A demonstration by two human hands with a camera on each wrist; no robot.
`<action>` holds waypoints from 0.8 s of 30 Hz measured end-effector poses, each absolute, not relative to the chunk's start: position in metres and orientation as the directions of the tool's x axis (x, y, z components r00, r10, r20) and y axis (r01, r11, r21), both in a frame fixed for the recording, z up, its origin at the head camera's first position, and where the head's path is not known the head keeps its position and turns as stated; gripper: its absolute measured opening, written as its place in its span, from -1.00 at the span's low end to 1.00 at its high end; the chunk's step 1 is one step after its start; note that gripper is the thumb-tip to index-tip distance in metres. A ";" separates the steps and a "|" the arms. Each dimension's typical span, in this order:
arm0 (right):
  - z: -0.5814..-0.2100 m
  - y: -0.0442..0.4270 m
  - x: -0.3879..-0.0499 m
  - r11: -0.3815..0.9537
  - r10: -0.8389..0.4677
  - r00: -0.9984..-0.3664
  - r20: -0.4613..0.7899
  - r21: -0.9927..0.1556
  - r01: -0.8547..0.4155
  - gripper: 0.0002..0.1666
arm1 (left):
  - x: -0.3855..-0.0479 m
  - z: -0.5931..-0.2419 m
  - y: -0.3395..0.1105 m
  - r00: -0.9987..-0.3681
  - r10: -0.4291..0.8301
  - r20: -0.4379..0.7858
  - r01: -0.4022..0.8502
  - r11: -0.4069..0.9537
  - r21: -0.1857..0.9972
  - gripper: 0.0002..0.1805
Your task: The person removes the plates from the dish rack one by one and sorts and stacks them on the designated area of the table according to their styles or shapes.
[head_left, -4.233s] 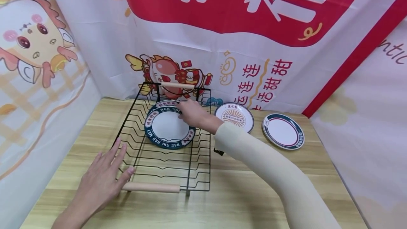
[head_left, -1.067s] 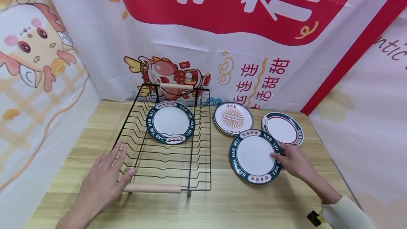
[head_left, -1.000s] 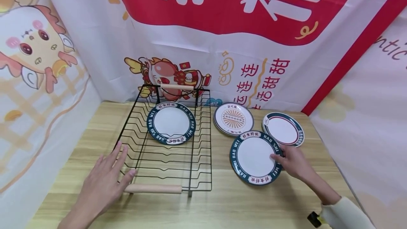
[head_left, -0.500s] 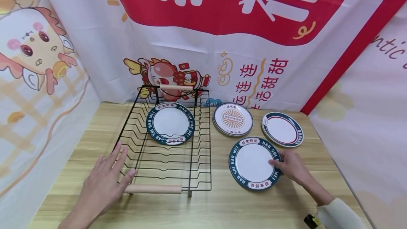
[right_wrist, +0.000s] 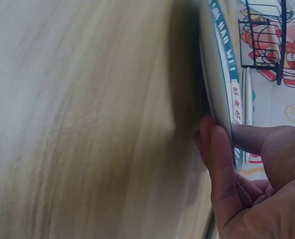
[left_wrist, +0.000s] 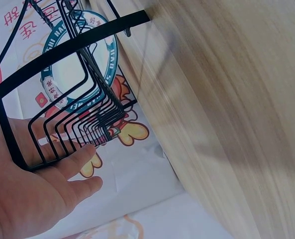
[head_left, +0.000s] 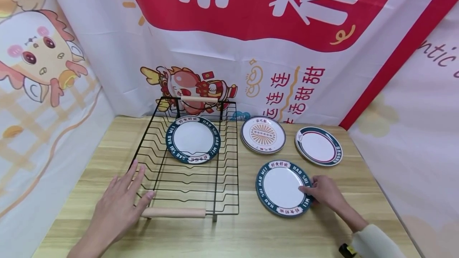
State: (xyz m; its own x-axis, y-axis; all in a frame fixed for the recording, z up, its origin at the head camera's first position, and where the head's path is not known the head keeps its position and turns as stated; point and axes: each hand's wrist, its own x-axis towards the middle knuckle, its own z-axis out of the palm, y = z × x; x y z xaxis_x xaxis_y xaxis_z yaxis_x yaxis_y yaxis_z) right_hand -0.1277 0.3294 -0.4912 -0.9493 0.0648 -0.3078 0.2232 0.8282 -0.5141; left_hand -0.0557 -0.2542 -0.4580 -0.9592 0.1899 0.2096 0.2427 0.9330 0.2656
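Note:
My right hand (head_left: 325, 190) pinches the right rim of a white plate (head_left: 281, 186) with a dark green lettered border, thumb on top and fingers beneath. In the right wrist view the plate (right_wrist: 222, 64) is seen edge-on, low over the table; whether its far edge touches the wood is unclear. A matching plate (head_left: 193, 139) leans in the back part of the black wire dish rack (head_left: 184, 190). My left hand (head_left: 116, 206) rests with spread fingers at the rack's front left corner, thumb near the front wooden handle (head_left: 173, 212). The left wrist view shows its fingers against the rack wires (left_wrist: 57, 144).
Right of the rack lies a small stack of white plates (head_left: 263, 134) with an orange ray pattern on top. Farther right lies a plate (head_left: 319, 146) with green and red rings. A printed cloth (head_left: 201, 43) hangs behind the wooden table (head_left: 251, 238).
My right hand has taken one green-bordered plate from the rack to the table's right side. Over the last second it has eased that plate toward the front and slightly left. The left hand stays put.

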 end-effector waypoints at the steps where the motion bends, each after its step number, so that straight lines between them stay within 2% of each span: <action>1: -0.494 0.330 -0.128 0.831 0.069 -0.948 -0.311 -0.508 0.227 -0.64 | -0.056 -0.458 -0.254 -0.958 0.191 0.213 0.245 0.933 0.265 -0.15; 8: -0.502 0.332 -0.126 0.852 0.077 -0.949 -0.307 -0.474 0.222 -0.58 | -0.056 -0.459 -0.255 -0.955 0.194 0.222 0.251 0.932 0.263 -0.14; 16: -0.491 0.331 -0.127 0.878 0.081 -0.930 -0.358 -0.416 0.236 -0.46 | -0.056 -0.459 -0.255 -0.957 0.193 0.218 0.247 0.934 0.257 -0.14; 24: -0.473 0.330 -0.135 0.922 0.031 -0.957 -0.287 -0.362 0.138 -0.52 | -0.055 -0.459 -0.255 -0.959 0.190 0.213 0.243 0.935 0.260 -0.14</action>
